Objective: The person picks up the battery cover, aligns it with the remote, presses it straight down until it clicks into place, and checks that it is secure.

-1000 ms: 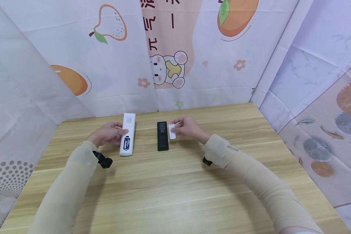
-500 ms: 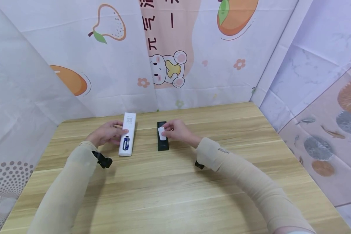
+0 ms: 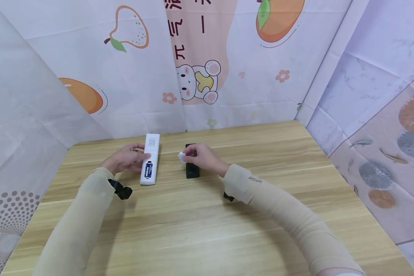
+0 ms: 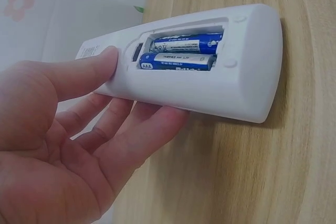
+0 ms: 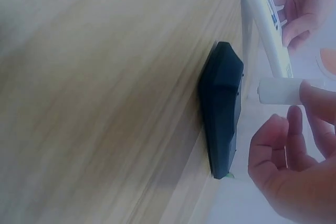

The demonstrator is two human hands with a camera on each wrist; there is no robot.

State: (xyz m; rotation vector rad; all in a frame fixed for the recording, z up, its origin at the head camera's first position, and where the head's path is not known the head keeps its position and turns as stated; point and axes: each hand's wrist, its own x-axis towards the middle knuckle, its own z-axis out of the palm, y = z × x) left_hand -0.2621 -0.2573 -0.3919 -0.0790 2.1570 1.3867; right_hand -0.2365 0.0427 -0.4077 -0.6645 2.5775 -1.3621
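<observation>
My left hand (image 3: 124,158) grips a white remote control (image 3: 153,147) by its sides, thumb on its back. In the left wrist view its battery compartment lies uncovered, with two blue-and-silver AAA batteries (image 4: 178,62) side by side inside. To the right, my right hand (image 3: 207,158) pinches a small white battery cover (image 5: 279,91) between thumb and fingers, held above the table. Beneath that hand lies a black remote control (image 3: 192,171), partly hidden by it in the head view. The cover's tip points left toward the white remote, a gap between them.
The wooden table (image 3: 193,218) spreads out in front of both arms. Behind it hangs a printed curtain (image 3: 131,84), close to the table's back edge; another patterned curtain (image 3: 372,153) stands along the right side.
My right hand has carried the battery cover leftward, from right of the black remote across it, and the cover has tilted. My left hand and the white remote have hardly moved.
</observation>
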